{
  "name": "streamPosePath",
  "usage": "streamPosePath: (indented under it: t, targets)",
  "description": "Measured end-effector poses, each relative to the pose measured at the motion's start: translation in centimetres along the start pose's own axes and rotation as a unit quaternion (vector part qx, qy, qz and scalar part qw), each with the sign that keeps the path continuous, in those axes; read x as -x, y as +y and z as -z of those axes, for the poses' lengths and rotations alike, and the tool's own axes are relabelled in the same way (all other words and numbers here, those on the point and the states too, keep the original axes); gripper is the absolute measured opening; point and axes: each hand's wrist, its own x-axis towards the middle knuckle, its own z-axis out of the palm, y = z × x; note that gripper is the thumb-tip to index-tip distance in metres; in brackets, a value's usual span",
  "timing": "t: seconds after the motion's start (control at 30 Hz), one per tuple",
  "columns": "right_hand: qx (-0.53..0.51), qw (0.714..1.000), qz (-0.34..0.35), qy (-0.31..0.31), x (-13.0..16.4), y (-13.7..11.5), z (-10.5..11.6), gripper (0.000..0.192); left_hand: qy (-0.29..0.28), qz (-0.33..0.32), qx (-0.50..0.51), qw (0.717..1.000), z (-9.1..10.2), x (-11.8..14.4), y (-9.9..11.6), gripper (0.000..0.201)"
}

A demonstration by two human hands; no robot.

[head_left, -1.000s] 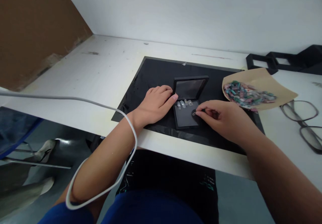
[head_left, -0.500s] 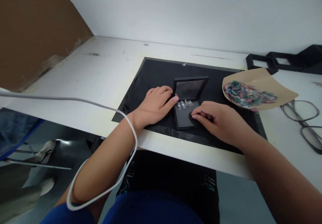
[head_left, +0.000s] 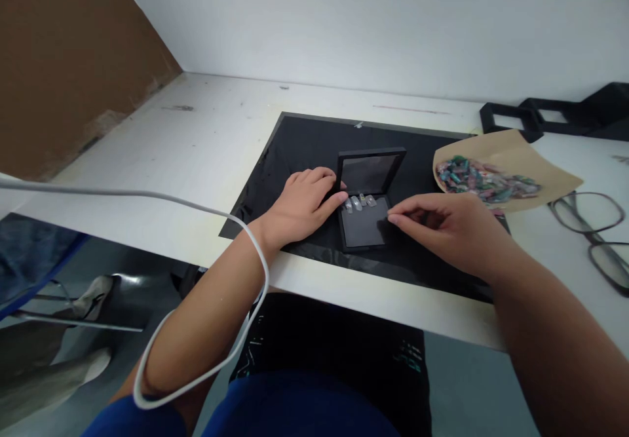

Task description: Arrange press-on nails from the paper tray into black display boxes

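Note:
A small black hinged case (head_left: 363, 230) stands with its clear-windowed lid (head_left: 371, 171) raised. Along the back of its grey inner pad lie several glossy, pale, nail-shaped pieces (head_left: 361, 202) in a row. My left hand (head_left: 309, 201) grips the case's left side, its thumb by the pieces and its other fingers behind the lid edge. At the right edge of the case, my right hand (head_left: 437, 227) is closed in a pinch, thumb against forefinger. Whatever may be between those fingertips is too small to make out.
A tan paper holder (head_left: 535, 162) with many colourful small pieces (head_left: 486, 178) sits at the right. Beyond it are eyeglasses (head_left: 590, 217) and black frames (head_left: 540, 113). Under the case is a black mat (head_left: 314, 142). A white cable (head_left: 260, 247) loops around my left arm.
My right hand has moved right, from over the pad to the case's right edge, still pinched. My left hand and the row of pieces look the same.

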Motion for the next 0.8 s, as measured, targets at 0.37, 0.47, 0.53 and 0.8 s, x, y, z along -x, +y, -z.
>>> streamPosePath:
  t: [0.37,0.47,0.53,0.8]
  targets:
    - [0.022,0.993,0.099,-0.063,-0.90,0.63,-0.45,0.027,-0.002,0.014,0.002,1.000,0.18,-0.08,0.26,0.040]
    - [0.034,0.993,0.103,-0.049,-1.02,0.59,-0.60,0.025,-0.002,0.011,0.002,1.000,0.14,-0.07,0.19,0.040]
    - [0.050,0.994,0.088,-0.039,-1.01,0.65,-0.60,0.020,-0.002,0.008,0.002,1.000,0.13,-0.06,0.15,0.039]
    - [0.088,0.995,0.025,-0.045,-0.59,1.05,-0.09,0.026,0.001,0.011,0.004,1.000,0.14,-0.06,0.26,0.041]
